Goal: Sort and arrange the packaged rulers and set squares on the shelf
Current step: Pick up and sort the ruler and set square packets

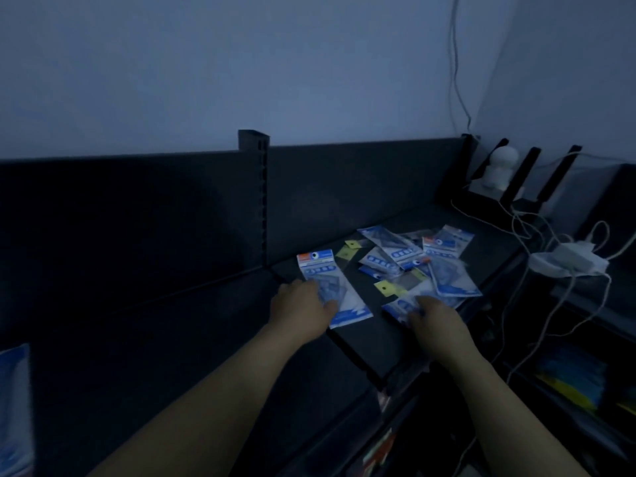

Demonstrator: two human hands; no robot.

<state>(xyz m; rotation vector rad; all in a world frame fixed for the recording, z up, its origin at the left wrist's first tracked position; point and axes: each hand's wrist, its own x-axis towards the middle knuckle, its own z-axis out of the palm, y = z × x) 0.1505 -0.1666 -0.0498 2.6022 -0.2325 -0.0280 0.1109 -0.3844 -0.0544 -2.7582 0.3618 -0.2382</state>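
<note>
**Dim shelf, both hands on ruler pkts**

Biggest first: a pale wall (241, 63) fills the upper half, w/ a thin cable (456, 63) hanging down it at the right. Below it runs the dark back panel (137, 208) of the shelf (361, 339), split by a slotted upright post (254, 146). Light is very low, so detail is poor.

On the shelf's right section lies a loose pile of packets (413, 256) – blue-and-white sleeves, overlapping at odd angles, some w/ an orange corner. Contents are too blurred to tell rulers from set squares. One single packet (323, 270) lies apart, left of the pile, header end toward the back panel.

The left hand (301, 309) rests palm down on that packet's near half, fingers fairly straight, thumb lying across the sleeve. The right hand (435, 316) sits on the near packet (399, 306) at the pile's front edge, fingers bent w/ tips on the plastic – can't tell whether they grip it or only press it.

Right of the shelf: a white power strip (568, 259) w/ several cords, and a white rounded gadget (499, 166) farther back in the corner. Another blue packet (13, 407) shows at the far left edge.

Smallest: two yellow tags, one (387, 288) btwn the hands, one (351, 244) near the back.
</note>
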